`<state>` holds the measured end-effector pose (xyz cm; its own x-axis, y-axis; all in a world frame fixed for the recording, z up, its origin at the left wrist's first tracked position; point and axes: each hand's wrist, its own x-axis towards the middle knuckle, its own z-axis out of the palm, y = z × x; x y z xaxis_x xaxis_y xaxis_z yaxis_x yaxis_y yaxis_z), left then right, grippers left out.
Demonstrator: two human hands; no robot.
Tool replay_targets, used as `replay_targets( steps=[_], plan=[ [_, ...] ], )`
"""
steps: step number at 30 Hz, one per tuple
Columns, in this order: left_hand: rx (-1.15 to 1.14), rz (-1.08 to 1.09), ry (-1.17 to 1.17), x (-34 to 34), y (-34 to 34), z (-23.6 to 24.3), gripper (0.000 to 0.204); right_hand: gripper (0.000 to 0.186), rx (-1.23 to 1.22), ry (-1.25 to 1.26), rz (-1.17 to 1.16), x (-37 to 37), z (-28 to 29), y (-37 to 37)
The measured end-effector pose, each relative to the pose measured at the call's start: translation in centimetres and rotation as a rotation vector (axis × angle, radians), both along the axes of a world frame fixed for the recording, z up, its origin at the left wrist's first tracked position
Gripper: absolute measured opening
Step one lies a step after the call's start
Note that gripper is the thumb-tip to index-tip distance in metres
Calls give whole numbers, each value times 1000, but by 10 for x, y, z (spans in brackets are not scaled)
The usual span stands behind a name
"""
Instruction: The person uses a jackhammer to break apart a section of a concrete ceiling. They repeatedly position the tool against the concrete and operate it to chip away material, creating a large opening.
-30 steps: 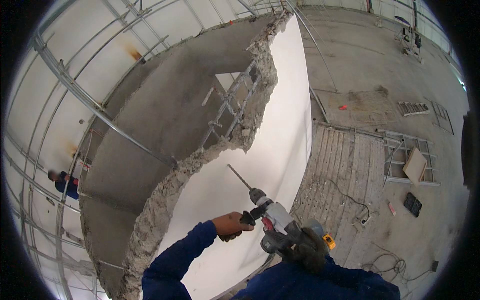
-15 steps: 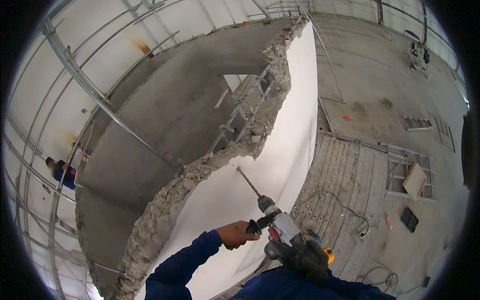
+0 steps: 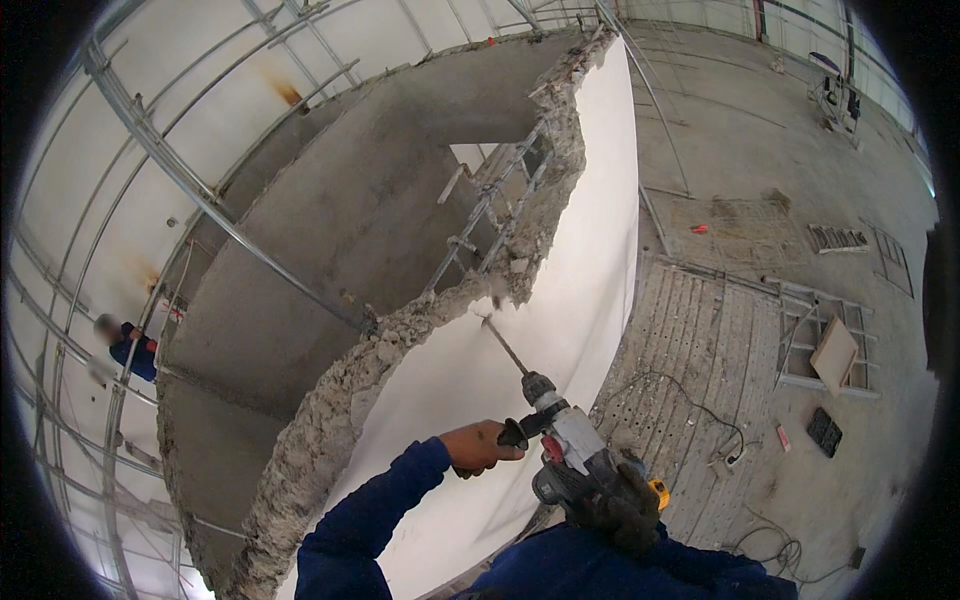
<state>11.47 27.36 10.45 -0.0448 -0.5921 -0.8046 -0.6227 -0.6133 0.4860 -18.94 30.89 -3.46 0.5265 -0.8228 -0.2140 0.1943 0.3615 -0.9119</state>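
A grey and black rotary hammer drill [image 3: 575,440] is held between both of my hands, its long bit [image 3: 506,345] slanting up and to the left. The bit's tip meets the white face of a curved wall [image 3: 440,400], just below its broken top edge. My left hand [image 3: 480,448] is closed around the black side handle [image 3: 513,434]. At the back of the tool my right hand [image 3: 632,512], in a dark glove, is wrapped about the rear grip; most of its fingers are hidden.
Rough broken concrete [image 3: 330,420] runs along the wall's top. Scaffold pipes [image 3: 180,170] stand at the left, where a person [image 3: 132,348] in dark blue is. Below right are a perforated plank platform [image 3: 690,330], a cable [image 3: 690,400], a metal frame [image 3: 825,340] and a black case [image 3: 824,432].
The view has shifted slightly, so the wall and drill appear a little higher and to the right. Both hands keep their hold, and the bit's tip stays at about the same place on the wall.
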Motion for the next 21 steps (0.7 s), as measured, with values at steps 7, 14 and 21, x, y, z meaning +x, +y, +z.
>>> replay_targets(
  steps=[7, 14, 21],
  plan=[
    [-76, -29, -67, 51, -35, -2, 37, 52, 116, -169, -50, 39, 4, -38],
    [-89, 83, 35, 59, -46, 1, 43, 58, 416, -358, -194, 56, 27, -68],
    [-130, 79, 64, 53, -38, -4, 42, 62, 73, -115, -89, 31, 20, -74]
  ],
)
